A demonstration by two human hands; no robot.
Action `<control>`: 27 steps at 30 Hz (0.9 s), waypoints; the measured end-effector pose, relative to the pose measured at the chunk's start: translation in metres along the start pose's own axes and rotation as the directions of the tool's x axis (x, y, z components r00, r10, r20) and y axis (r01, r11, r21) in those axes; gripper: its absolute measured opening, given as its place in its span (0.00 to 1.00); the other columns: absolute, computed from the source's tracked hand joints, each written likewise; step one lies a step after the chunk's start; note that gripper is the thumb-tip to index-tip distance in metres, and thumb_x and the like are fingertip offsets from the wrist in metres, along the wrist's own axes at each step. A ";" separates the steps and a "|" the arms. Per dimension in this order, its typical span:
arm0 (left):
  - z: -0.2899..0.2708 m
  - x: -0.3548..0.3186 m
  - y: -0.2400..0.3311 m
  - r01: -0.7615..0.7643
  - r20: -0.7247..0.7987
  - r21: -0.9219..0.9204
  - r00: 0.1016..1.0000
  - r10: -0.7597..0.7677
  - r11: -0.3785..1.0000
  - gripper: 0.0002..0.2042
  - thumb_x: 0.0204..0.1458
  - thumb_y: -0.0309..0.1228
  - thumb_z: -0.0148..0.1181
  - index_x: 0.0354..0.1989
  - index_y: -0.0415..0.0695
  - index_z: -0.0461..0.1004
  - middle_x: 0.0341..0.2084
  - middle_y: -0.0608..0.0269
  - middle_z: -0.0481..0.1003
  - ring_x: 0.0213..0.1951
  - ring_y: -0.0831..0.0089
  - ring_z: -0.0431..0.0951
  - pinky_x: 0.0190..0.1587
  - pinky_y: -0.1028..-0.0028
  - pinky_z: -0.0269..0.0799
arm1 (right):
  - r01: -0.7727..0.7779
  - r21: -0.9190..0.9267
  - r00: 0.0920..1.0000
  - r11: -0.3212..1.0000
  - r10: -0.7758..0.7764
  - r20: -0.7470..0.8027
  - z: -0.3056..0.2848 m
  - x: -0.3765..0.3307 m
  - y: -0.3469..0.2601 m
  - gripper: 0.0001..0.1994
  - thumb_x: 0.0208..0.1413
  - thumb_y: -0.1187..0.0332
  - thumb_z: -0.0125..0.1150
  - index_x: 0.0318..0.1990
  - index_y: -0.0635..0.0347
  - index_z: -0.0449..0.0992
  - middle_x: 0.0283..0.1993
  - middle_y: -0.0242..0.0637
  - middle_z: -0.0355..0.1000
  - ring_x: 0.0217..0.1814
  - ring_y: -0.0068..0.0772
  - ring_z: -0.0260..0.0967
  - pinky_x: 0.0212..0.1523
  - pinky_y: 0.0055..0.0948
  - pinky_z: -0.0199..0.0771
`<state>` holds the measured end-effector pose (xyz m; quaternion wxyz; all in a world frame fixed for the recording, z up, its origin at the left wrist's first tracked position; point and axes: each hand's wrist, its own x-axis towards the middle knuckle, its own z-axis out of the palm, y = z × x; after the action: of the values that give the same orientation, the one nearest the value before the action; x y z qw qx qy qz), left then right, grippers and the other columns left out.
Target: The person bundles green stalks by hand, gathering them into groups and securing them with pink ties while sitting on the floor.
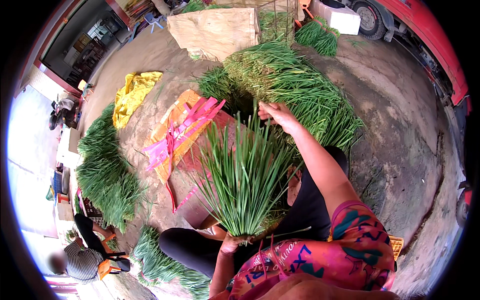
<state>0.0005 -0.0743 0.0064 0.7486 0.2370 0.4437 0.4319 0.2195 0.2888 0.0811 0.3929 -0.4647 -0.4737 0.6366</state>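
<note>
Left hand: the left hand (231, 243) is closed tight around the root end of a bunch of green chives (243, 180), low and close to the body, just above the lap.
Bunch: it stands up from that fist, long axis running away from the person, blades fanning wider toward the tips; thin, flat, bright green, paler at the gripped base.
Right hand: the right hand (276, 114) reaches out past the tips of the bunch, fingers curled onto stalks at the near edge of the big chive heap (295, 85); whether it has pinched any is hard to tell.
Key relation: the heap lies straight beyond the right hand, well apart from the left, so the right is the nearer one; its stalks lie slantwise, tips toward the person's right.
Left of the hands: pink tie strips (180, 132) lie on a piece of flat cardboard (172, 125), nearer the left hand.
Farther off: a yellow sheet (131, 95), more chive piles (105, 170), and another person (82, 257) seated at lower left.
</note>
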 end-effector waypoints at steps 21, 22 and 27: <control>-0.001 0.003 -0.001 0.006 0.018 0.008 1.000 -0.007 1.000 0.18 0.36 0.19 0.62 0.39 0.37 0.68 0.26 0.58 0.73 0.27 0.67 0.75 0.28 0.71 0.73 | -0.104 0.037 0.915 0.994 0.081 0.396 -0.006 -0.006 -0.002 0.10 0.48 0.69 0.58 0.39 0.60 0.73 0.34 0.34 0.74 0.32 0.22 0.68 0.29 0.20 0.63; -0.002 0.003 -0.002 0.005 0.016 0.002 1.000 -0.005 1.000 0.18 0.37 0.19 0.62 0.39 0.37 0.68 0.26 0.58 0.73 0.27 0.67 0.75 0.28 0.71 0.73 | -0.095 0.033 0.932 0.995 0.078 0.354 -0.006 -0.002 0.004 0.08 0.47 0.68 0.59 0.36 0.58 0.73 0.31 0.32 0.74 0.29 0.19 0.68 0.26 0.19 0.61; -0.003 0.002 -0.005 -0.005 -0.015 -0.005 1.000 0.005 1.000 0.18 0.36 0.19 0.62 0.39 0.38 0.68 0.27 0.59 0.73 0.27 0.69 0.75 0.29 0.72 0.73 | -0.190 -0.017 0.939 0.982 0.187 0.290 0.004 -0.013 -0.006 0.08 0.45 0.65 0.61 0.32 0.55 0.74 0.26 0.26 0.71 0.27 0.16 0.66 0.22 0.17 0.56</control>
<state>0.0005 -0.0757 0.0005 0.7447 0.2332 0.4476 0.4367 0.2196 0.2768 0.0899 0.2589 -0.4071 -0.4758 0.7354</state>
